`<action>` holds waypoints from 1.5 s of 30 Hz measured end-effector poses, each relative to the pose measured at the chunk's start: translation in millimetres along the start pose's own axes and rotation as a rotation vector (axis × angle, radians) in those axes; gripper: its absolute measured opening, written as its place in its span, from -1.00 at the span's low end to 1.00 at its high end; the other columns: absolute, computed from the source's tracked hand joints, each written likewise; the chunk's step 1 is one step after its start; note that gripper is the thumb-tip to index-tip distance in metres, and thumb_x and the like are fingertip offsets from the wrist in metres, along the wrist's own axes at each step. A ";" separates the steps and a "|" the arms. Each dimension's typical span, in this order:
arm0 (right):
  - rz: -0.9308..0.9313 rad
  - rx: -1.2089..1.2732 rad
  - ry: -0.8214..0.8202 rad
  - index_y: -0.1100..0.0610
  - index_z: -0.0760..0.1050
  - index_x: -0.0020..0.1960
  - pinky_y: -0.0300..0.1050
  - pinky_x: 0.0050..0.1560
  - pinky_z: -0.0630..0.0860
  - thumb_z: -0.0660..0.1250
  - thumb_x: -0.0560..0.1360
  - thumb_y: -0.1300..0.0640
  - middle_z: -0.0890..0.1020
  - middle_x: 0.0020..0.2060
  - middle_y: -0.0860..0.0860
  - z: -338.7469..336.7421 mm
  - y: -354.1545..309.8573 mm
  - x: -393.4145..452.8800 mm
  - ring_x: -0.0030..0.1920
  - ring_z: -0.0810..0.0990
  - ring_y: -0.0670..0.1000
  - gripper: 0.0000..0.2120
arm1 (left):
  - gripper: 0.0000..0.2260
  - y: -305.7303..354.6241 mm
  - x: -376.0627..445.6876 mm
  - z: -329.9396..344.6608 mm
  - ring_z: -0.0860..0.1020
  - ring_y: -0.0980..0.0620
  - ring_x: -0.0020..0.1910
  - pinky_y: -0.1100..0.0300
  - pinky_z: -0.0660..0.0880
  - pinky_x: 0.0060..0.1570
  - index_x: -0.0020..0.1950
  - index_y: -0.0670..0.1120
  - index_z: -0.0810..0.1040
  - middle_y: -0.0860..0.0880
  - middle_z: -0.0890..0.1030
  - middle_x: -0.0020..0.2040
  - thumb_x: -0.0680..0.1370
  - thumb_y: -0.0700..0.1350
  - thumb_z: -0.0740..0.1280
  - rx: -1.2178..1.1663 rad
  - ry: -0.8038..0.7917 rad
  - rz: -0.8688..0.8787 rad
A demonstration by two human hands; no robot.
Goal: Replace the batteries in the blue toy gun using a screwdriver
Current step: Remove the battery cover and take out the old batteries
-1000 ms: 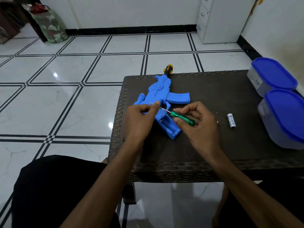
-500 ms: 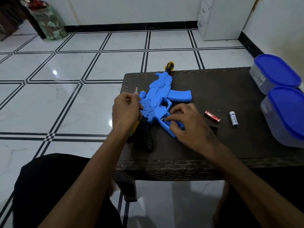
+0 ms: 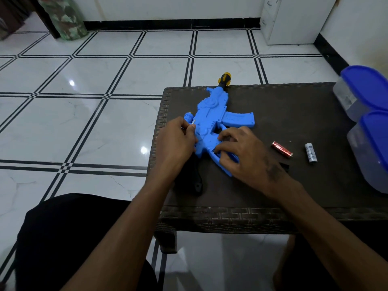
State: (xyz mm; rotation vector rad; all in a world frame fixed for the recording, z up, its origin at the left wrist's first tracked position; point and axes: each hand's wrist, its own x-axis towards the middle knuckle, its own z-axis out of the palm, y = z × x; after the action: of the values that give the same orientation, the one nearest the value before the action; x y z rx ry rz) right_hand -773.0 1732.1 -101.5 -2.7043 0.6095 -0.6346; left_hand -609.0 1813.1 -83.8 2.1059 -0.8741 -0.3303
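Note:
The blue toy gun (image 3: 212, 122) lies flat on the dark woven table (image 3: 294, 114), its yellow-and-black muzzle past the far edge. My left hand (image 3: 176, 148) grips the screwdriver in a fist beside the gun's left side; only the metal tip (image 3: 193, 122) shows. The fingers of my right hand (image 3: 241, 154) are curled over the gun's grip at the battery compartment, hiding its inside. To the right of that hand, a red battery (image 3: 282, 151) and a white battery (image 3: 311, 156) lie loose on the table.
A black part (image 3: 197, 177) lies on the table under my left wrist. Two clear containers with blue lids (image 3: 365, 85) (image 3: 375, 143) stand at the table's right edge. Tiled floor lies to the left, and a white cabinet (image 3: 294, 17) stands at the back.
The screwdriver went from my right hand into my left fist. My right hand moved onto the gun's grip. A red battery now lies on the table.

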 end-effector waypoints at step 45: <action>0.049 -0.027 -0.128 -0.03 0.65 0.20 0.07 0.25 0.46 0.40 0.48 -0.06 0.56 0.31 0.01 -22.7 -1.0 -28.5 0.26 0.47 0.07 -0.68 | -0.81 1.3 -6.7 3.4 0.64 0.01 -0.26 0.00 0.56 -0.07 -0.18 -0.02 0.51 0.05 0.66 -0.24 0.57 0.02 0.26 0.149 -0.022 0.037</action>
State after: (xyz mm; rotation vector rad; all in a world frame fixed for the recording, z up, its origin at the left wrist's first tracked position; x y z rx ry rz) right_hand -806.8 1742.0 -91.7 -2.7198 0.6533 -0.4404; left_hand -616.1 1815.1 -85.5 2.2230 -0.9752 -0.2766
